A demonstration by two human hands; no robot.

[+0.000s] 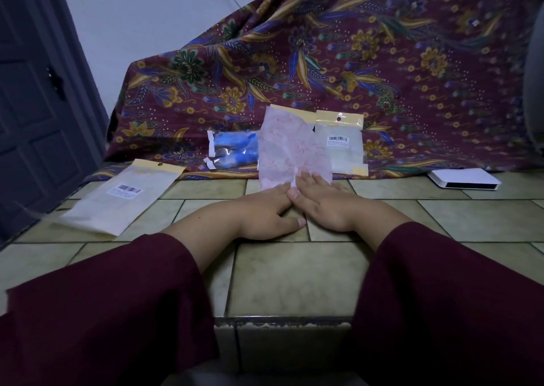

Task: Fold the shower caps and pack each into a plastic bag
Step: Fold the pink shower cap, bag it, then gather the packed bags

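Observation:
A pale pink shower cap (290,147), folded flat into a long strip, lies on the tiled floor and runs up onto the patterned cloth. My left hand (265,212) and my right hand (323,200) rest flat side by side, fingers pressing on the cap's near end. An empty plastic bag (117,197) with a yellow header and a barcode label lies flat to the left. Behind the cap, a bag holding a blue shower cap (232,148) lies on the left, and a bag with a pale cap (344,144) leans on the right.
A maroon floral cloth (382,70) drapes over something behind the work area. A white flat box (462,178) lies on the floor at the right. A dark door (35,115) stands at the left. A tiled step edge (282,321) drops close to me.

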